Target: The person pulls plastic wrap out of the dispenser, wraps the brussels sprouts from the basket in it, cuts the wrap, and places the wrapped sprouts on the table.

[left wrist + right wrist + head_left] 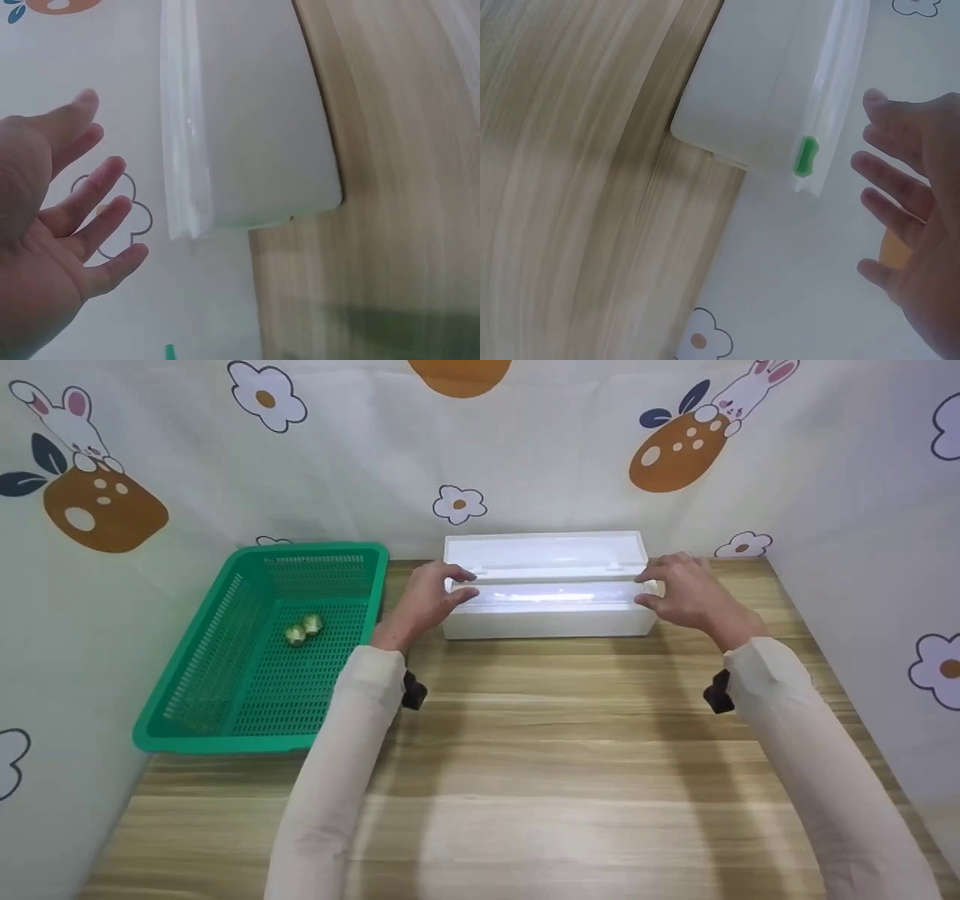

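Note:
A long white cling film dispenser stands at the back of the table, its lid tipped up behind it. Shiny clear film shows in the trough. My left hand is at the dispenser's left end, thumb and fingers slightly bent and apart. At the opposite end is my right hand, with a gap between thumb and fingertips. Both wrist views show the fingers spread and nothing held. A green slider sits on the dispenser's edge in the right wrist view.
A green plastic basket stands on the left, beside my left forearm. Two small pale-green vegetables lie inside it. Printed cloth hangs behind and along the sides of the wooden table.

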### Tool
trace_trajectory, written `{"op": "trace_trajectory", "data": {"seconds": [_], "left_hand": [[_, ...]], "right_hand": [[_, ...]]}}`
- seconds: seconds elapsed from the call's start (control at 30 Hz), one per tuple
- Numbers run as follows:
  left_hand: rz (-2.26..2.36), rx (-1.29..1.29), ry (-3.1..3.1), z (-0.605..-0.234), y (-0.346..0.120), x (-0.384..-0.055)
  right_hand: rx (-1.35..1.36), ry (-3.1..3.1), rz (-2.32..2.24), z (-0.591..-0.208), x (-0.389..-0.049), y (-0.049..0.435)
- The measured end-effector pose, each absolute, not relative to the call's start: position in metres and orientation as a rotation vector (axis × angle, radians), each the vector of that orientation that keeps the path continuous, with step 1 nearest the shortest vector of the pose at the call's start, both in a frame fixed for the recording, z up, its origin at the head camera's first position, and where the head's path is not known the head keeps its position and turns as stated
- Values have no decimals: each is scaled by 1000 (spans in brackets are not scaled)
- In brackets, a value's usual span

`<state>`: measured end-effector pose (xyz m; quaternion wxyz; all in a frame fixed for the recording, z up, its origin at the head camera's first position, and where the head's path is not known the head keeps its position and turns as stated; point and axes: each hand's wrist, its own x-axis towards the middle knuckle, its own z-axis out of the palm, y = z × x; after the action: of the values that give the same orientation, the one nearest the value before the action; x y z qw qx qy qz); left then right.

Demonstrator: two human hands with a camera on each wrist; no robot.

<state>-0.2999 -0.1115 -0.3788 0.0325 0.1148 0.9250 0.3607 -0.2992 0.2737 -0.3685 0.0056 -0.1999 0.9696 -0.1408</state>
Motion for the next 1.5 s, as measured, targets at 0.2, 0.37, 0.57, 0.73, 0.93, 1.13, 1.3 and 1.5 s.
{"op": "trace_trajectory", "data": {"seconds": [0.2, 0.37, 0.57, 0.73, 0.93, 1.13, 1.3, 1.5], "left_hand": [[1140, 331, 2868, -398, -114, -301], [1044, 388, 2941, -410, -116, -302], [1014, 348, 2980, -419, -118, -305], [1049, 303, 2981, -421, -118, -307], [1041, 345, 3018, -422, -119, -312], [993, 381, 3016, -419, -120, -317], [994, 327, 2994, -416, -119, -318], [930, 259, 2959, -416, -117, -315]], "right_hand": [[-584, 3059, -520, -382, -301, 270], [-578, 3098, -464, -395, -300, 268], [-587, 3143, -462, -403, -302, 268], [-594, 3158, -492, -403, -301, 270], [-607, 3180, -461, -404, -301, 270], [-605, 3199, -458, -406, -305, 267], [-620, 3213, -433, -409, -307, 265], [-567, 3216, -397, -410, -307, 264]]}}
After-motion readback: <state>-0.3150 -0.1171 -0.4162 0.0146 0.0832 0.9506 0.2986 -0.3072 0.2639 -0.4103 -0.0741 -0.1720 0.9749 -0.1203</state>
